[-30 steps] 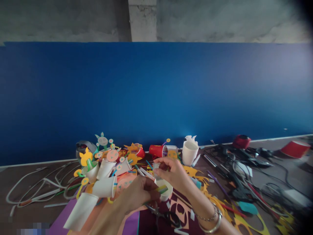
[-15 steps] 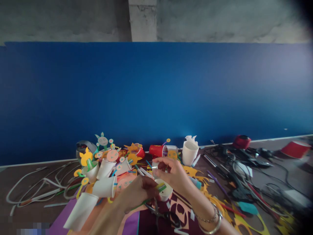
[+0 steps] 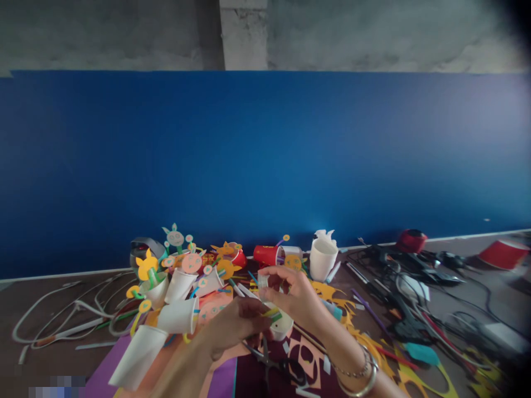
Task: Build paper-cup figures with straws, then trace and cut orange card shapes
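My left hand [image 3: 244, 326] is closed on thin green and yellow strips [image 3: 274, 314], whose ends stick out at the fingertips. Just right of it, my right hand [image 3: 292, 290] pinches a small clear piece [image 3: 263, 280] between thumb and fingers. Under both hands lies a white container [image 3: 282, 327], partly hidden by them. Black-handled scissors [image 3: 267, 362] rest in front of it on dark paper. To the left, white paper cups [image 3: 176, 316] lie or stand with paper animal faces, such as a yellow one [image 3: 147, 266], on them.
Behind are red cups [image 3: 266, 255] and an upright white cup [image 3: 323, 258]. Yellow paper scraps [image 3: 367, 337] lie to the right, then black tools and cables [image 3: 410, 315] and a red cup [image 3: 503, 254]. White cables [image 3: 41, 304] loop at the left. A blue panel [image 3: 265, 160] stands behind.
Both hands hold nearly the same place. The strips in my left hand and the clear piece in my right hand have turned slightly.
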The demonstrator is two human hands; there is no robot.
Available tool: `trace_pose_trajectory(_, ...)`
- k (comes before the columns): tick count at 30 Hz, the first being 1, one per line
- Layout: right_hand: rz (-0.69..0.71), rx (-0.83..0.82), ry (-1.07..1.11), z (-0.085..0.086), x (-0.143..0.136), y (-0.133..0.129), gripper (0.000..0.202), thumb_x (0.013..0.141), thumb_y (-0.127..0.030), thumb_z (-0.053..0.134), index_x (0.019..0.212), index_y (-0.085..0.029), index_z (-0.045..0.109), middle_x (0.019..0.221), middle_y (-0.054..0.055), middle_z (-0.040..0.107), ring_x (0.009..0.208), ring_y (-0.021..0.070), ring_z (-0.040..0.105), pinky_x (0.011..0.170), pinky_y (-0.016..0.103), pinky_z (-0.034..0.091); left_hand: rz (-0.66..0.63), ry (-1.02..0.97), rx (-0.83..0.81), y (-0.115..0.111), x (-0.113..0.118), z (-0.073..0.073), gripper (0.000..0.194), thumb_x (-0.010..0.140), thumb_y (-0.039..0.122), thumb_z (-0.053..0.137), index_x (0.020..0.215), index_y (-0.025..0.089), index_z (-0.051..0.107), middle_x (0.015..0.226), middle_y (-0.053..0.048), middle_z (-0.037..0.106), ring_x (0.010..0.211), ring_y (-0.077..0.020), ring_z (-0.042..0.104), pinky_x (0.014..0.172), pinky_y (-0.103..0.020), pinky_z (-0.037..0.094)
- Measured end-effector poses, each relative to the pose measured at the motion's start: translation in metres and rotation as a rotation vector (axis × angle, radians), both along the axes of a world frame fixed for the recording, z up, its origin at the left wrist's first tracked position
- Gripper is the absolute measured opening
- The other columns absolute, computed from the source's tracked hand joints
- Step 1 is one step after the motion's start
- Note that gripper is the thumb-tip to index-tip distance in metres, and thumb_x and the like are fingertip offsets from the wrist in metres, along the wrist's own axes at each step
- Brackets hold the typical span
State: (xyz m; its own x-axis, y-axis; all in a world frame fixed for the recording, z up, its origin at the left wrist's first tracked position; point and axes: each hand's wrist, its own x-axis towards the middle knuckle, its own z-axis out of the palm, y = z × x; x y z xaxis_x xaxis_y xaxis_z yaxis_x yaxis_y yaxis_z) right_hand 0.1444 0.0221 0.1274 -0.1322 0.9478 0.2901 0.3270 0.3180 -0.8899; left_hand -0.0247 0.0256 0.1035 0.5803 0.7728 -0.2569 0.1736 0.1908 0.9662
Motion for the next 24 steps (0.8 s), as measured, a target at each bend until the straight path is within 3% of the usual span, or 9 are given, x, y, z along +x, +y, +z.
trace_pose_trajectory(7,0.005,0.019,-0.009,-0.0003,-0.0017,-0.0007,0.026,0.074,-0.024,0.067,0.1,-0.023,0.069,0.071,-0.003,0.062,0.064,0.0118,0.053,0.058,0.024,0.039,0.015,0.031,0.03,-0.002,0.0018,0.0018,0.037,0.077,0.048,0.063,0.07,0.012,0.064,0.063,-0.007,0.07,0.048,-0.01,0.053,0.052,-0.022,0.039)
trace_pose_trajectory(13,0.013,0.03,-0.016,0.0009,-0.0023,-0.002,0.026,0.074,-0.021,0.067,0.1,-0.023,0.069,0.072,-0.003,0.062,0.066,0.0125,0.055,0.061,0.024,0.041,0.01,0.036,0.02,0.0004,0.0002,-0.002,0.036,0.077,0.049,0.063,0.071,0.013,0.061,0.062,-0.008,0.071,0.048,-0.0118,0.056,0.05,-0.023,0.041)
trace_pose_trajectory(18,0.019,0.036,-0.002,0.0004,-0.0019,-0.0033,0.043,0.074,-0.019,0.067,0.116,-0.025,0.063,0.077,-0.002,0.063,0.07,0.0136,0.057,0.063,0.025,0.042,0.026,0.038,-0.007,0.0031,-0.0013,-0.0034,0.03,0.074,0.043,0.065,0.07,0.014,0.061,0.063,-0.007,0.071,0.047,-0.0102,0.054,0.049,-0.021,0.04)
trace_pose_trajectory(24,0.054,0.014,0.048,0.0062,-0.0047,-0.0079,0.038,0.073,-0.013,0.063,0.108,-0.025,0.064,0.077,-0.003,0.059,0.071,0.0129,0.053,0.062,0.023,0.041,0.071,-0.007,0.014,0.004,-0.0013,-0.0032,0.031,0.073,0.045,0.065,0.074,0.013,0.064,0.061,-0.005,0.068,0.045,-0.0094,0.052,0.049,-0.021,0.04)
